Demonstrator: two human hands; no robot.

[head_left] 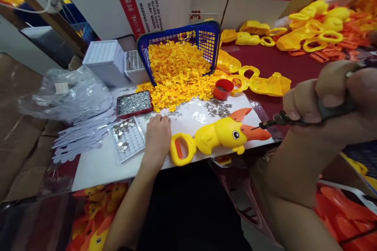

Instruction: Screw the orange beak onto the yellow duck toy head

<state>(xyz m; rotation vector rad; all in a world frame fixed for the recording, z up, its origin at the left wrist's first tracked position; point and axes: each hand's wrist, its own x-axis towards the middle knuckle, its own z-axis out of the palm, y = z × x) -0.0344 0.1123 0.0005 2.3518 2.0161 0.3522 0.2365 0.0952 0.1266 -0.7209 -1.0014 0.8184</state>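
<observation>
On the white sheet covering the counter (97,168), a yellow duck-head toy (219,135) lies on its side, orange beak open toward the right and loop handle toward the near edge. At the right, the right hand (326,102) has its grip pressed together around a screwdriver (282,118), whose dark tip points left at the beak without clearly touching it. Left of the toy, the left hand (158,135) rests palm down on the sheet, fingers loosely curled over scattered screws (219,108); whether its grip pinches one cannot be told. Beside this hand sit a clear tray of small metal discs (127,138) and a red tray of screws (134,104). Behind them, a tipped blue basket (210,37) spills small yellow parts (176,74), with a red cup (223,88) alongside.
</observation>
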